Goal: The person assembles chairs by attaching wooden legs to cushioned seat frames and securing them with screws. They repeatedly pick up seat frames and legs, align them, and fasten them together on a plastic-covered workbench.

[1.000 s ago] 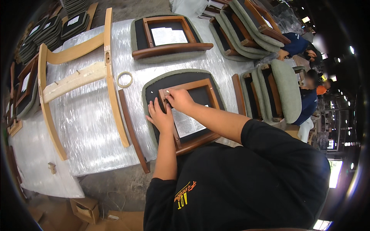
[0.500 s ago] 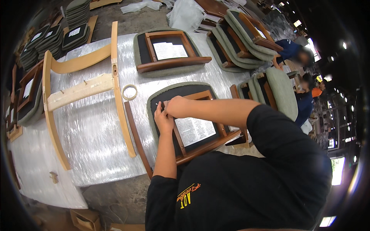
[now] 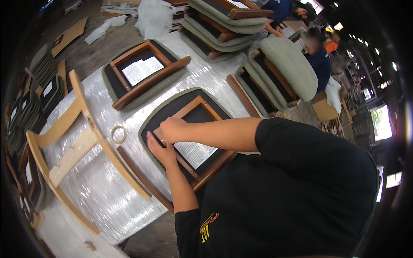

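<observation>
- Bracing the upturned seat (image 3: 165,108), which lies by the worktop's (image 3: 112,185) near edge, should help keep its wooden frame (image 3: 191,106) steady.
- The right hand (image 3: 172,130) curls over the frame's corner; its grip is hidden.
- The left hand (image 3: 160,151) extends its fingers beside it; whether it grips cannot be told.

Padded grey-green seat (image 3: 202,118), black underside turned up, laid on plastic sheeting (image 3: 103,180).
A brown wooden frame (image 3: 189,107) is set on top; inside, a white printed sheet (image 3: 195,155) is partly hidden.
</observation>
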The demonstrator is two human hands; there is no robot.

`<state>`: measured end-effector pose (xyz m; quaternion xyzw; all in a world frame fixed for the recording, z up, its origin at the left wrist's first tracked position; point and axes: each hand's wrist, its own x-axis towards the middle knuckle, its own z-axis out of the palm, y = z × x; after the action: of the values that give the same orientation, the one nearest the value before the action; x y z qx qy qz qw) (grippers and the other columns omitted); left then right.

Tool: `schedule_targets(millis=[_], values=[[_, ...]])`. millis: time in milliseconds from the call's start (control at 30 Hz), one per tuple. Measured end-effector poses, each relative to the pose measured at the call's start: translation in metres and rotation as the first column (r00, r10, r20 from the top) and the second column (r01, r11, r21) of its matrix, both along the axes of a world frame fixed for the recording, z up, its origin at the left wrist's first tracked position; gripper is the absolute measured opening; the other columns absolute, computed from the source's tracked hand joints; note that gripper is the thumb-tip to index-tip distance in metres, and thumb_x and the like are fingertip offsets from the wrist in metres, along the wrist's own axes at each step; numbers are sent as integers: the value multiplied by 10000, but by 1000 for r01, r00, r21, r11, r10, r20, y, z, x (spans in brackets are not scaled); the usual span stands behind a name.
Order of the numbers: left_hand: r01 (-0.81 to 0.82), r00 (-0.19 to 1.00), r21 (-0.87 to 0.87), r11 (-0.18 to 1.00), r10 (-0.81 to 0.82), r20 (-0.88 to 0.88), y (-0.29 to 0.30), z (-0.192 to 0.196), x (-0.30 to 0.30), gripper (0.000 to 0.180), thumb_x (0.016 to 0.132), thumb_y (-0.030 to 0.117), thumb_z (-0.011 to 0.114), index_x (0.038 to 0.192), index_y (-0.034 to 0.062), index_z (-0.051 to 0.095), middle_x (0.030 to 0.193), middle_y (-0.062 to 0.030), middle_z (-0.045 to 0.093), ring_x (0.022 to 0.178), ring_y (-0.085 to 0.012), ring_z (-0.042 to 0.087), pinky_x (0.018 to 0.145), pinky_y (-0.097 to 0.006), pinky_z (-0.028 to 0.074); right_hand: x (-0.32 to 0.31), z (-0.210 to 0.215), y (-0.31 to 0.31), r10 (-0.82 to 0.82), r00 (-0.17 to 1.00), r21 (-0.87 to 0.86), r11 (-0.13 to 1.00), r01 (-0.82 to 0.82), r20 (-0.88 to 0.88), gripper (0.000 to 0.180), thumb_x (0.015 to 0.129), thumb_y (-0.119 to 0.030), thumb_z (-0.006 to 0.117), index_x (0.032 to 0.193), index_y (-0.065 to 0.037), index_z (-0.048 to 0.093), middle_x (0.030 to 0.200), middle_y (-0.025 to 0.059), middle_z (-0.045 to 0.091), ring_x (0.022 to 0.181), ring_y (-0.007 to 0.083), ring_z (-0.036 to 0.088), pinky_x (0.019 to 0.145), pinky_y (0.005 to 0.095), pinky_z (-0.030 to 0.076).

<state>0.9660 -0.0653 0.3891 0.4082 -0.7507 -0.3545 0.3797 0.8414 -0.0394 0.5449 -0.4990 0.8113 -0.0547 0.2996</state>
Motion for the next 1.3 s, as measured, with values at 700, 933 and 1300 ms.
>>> schedule_targets(millis=[700, 933, 1300], values=[[81, 994, -200, 976, -65, 87, 50, 68, -100, 604, 901, 110, 659, 1486, 61, 514, 1571, -247, 432, 1493, -439, 358, 1235, -549, 282, -186, 0, 158, -361, 930, -49, 932, 358, -72, 331, 976, -295, 568, 927, -20, 747, 941, 241, 732, 911, 433, 701, 842, 515, 562], [410, 849, -176, 895, -303, 433, 96, 60, -212, 685, 784, 307, 815, 1398, 84, 608, 1452, -200, 541, 1395, -409, 457, 1217, -576, 258, -229, -43, 117, -532, 807, 377, 824, 423, 257, 329, 860, -207, 604, 595, -15, 634, 532, 133, 581, 435, 250, 573, 431, 384, 507], [365, 894, -170, 915, -294, 338, 98, 40, -227, 466, 886, 337, 677, 1330, 198, 682, 1284, -111, 619, 1228, -351, 540, 1131, -552, 340, -185, -27, 127, -53, 995, 52, 997, 58, -90, 257, 782, -237, 718, 915, -26, 781, 835, 198, 762, 838, 339, 758, 752, 485, 603]])
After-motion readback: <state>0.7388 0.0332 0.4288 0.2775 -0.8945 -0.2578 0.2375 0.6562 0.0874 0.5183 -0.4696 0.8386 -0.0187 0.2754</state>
